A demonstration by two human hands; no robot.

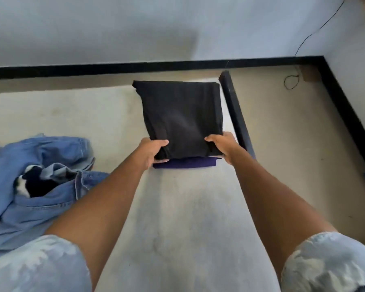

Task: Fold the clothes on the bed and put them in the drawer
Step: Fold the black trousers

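Both hands are gripping a folded black garment at the far end of the bed.

The left hand (154, 151) and right hand (223, 146) are each curling round a near corner of the folded black garment (181, 114), thumbs on top. It is lying on a folded purple garment (185, 163), both resting on the bed (177, 218). Whether the fingers are also catching the purple piece is unclear. This looks like the stacking or lifting step. Next, the pile probably needs carrying level to the drawer, which is not showing here. Unfolded denim clothes (40, 186) are waiting near the left, with a black-and-white item (33, 182) among them.
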